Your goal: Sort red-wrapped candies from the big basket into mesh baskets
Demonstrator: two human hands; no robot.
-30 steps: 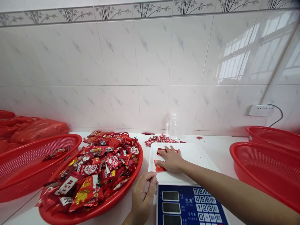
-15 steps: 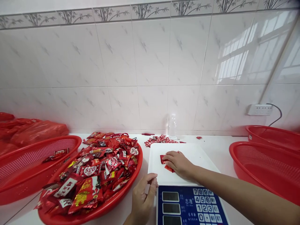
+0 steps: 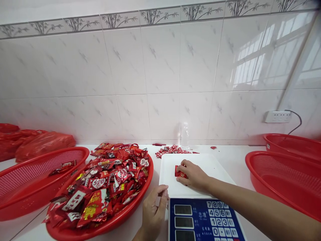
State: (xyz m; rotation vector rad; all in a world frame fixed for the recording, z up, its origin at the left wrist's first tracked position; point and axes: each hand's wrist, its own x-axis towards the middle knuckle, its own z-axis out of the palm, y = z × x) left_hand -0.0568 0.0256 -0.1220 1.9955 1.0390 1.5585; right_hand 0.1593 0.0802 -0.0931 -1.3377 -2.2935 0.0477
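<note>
1. Right hand [image 3: 193,175] — fingers curled together over a red candy packet [image 3: 179,172], pinning it near the middle of the white scale tray [image 3: 210,164].
2. Left hand [image 3: 153,212] — fingers loosely bent, empty, touching the tray's near-left corner.

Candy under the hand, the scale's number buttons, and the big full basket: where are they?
candy [image 3: 179,172], head view, red wrapper showing beside the right hand's fingers.
number buttons [image 3: 218,219], head view, middle of the keypad.
full basket [image 3: 120,218], head view, front red rim.
</note>
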